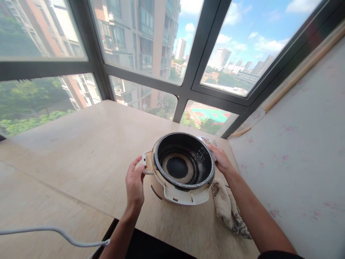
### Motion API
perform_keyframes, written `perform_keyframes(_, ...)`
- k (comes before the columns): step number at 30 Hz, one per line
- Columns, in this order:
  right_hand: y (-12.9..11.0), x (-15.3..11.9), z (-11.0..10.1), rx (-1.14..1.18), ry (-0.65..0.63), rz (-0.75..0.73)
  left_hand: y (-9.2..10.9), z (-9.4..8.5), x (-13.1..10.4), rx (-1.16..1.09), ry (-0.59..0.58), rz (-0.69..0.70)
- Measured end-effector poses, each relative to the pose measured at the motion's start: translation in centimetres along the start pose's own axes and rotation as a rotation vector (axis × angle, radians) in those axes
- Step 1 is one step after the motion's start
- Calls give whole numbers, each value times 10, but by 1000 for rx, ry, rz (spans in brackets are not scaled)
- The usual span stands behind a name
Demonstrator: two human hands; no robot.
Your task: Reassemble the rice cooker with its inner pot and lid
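Observation:
A lidless white rice cooker [185, 197] is between my two hands over the beige sill. Its dark inner pot [178, 167] sits inside, with white level marks on the wall and a worn, pale ring on the bottom. My left hand [135, 180] grips the white side handle, fingers closed round it. On the far right side, my right hand [219, 157] holds the cooker by its edge, near the control panel [208, 141]; some of its fingers are hidden behind the body. Whether the base touches the sill I cannot tell. A patterned cloth [228, 208] lies crumpled beneath my right forearm.
Grey-framed windows [183, 97] rise behind the stone sill [81, 144]. At right stands a flower-patterned wall [296, 154]. A white cable [54, 229] runs in from the lower left, near a black surface [151, 244] at the front edge.

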State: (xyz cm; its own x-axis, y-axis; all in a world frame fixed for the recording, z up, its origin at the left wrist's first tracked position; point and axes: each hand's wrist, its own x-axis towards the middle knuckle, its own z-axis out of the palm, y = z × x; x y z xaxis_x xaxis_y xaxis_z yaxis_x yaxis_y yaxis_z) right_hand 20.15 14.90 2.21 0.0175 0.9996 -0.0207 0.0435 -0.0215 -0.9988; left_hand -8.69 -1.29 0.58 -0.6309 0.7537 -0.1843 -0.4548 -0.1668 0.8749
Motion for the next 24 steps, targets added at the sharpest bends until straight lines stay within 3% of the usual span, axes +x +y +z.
perform_keyframes(6, 6, -12, -4, 8, -48, 21, 1, -5, 1, 51, -75, 41)
perform_keyframes(12, 13, -9, -2, 17, 25, -20, -6, 1, -2, 108, -68, 113)
perform_keyframes(19, 15, -10, 3, -24, 89, -82, -9, 0, 10, 78, -87, 142)
perform_keyframes(24, 12, -18, 5, -36, 127, -62, -2, -7, 23, 19, -211, 111)
